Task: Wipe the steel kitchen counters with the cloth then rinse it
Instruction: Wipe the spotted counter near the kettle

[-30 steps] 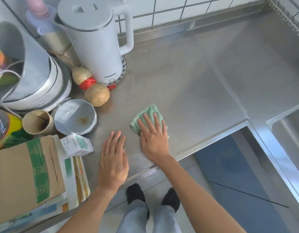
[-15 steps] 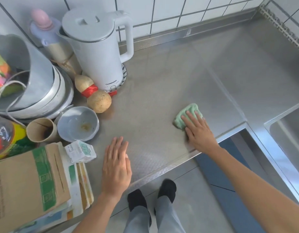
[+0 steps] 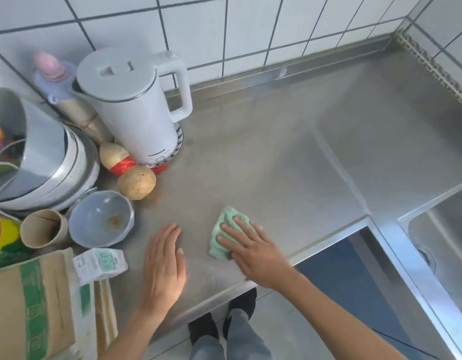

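Midway, by look of it: your right hand (image 3: 253,252) presses flat, fingers straight, on cloth (image 3: 226,236) near front edge of counter (image 3: 250,162). Left hand (image 3: 163,265) rests flat beside it, holding nothing. Back stretch, strip by sink (image 3: 443,229) likely left; rinse not yet done. Cloth: green, bunched, soft, half hidden under fingers.

mint green cloth (image 3: 226,233), grey steel counter (image 3: 263,162), white kettle (image 3: 131,105), tan gourd (image 3: 132,175) with a red band, blue-grey bowl (image 3: 101,219)
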A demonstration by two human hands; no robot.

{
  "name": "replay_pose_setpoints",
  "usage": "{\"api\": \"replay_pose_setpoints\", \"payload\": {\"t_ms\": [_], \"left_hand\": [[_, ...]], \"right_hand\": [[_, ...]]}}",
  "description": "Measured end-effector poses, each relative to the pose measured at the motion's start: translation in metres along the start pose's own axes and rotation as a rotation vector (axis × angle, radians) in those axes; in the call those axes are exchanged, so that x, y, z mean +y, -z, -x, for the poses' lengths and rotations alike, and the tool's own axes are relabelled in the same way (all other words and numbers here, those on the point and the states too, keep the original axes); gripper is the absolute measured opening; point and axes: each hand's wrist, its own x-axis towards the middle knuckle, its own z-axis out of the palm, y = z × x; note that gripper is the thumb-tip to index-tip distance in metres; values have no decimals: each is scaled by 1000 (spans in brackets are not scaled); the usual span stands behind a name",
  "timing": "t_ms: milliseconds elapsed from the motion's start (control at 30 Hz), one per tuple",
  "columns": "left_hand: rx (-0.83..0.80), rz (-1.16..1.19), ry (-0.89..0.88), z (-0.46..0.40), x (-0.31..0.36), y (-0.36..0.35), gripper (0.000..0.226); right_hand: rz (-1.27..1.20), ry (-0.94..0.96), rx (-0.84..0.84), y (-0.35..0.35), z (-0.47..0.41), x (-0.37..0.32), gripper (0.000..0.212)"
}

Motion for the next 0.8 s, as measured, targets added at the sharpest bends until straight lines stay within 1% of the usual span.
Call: {"api": "replay_pose_setpoints", "payload": {"t_ms": [33, 100, 167, 233, 300, 400, 500, 567, 633, 700, 733, 767, 800], "left_hand": [[-16, 7, 29, -13, 3, -2, 43], [-45, 20, 79, -40, 7, -7, 46], [-47, 19, 56, -67, 6, -14, 47], [-39, 5, 40, -90, 4, -22, 47], [-25, -21, 65, -109, 4, -30, 48], [-23, -120, 76, -115, 5, -41, 52], [-7, -123, 74, -112, 3, -43, 52], [4, -109, 83, -112, 3, -42, 52], [6, -102, 86, -112, 4, -41, 51], [-5, -100, 87, -111, 4, -41, 51], [-5, -100, 86, -111, 4, -41, 52], [-2, -99, 84, -111, 3, -42, 52], [2, -98, 84, -111, 3, -42, 52]], "right_hand": [[0, -26, -2, 6, 9, 20, 51], [-13, -136, -2, 23, 12, 58, 51], [-61, -252, -4, 39, -3, 92, 52], [-111, -365, 38, 54, -35, 112, 52], [-116, -454, 83, 65, -81, 117, 53], [-138, -492, 127, 69, -146, 97, 55], [-141, -389, 165, 57, -174, 56, 56], [-113, -248, 148, 50, -162, 43, 55], [-78, -69, 99, 52, -145, 61, 51], [-9, 107, 36, 63, -136, 96, 49], [33, 160, 15, 70, -136, 114, 49], [58, 169, 3, 77, -140, 132, 49], [61, 136, 6, 83, -147, 147, 49]]}}
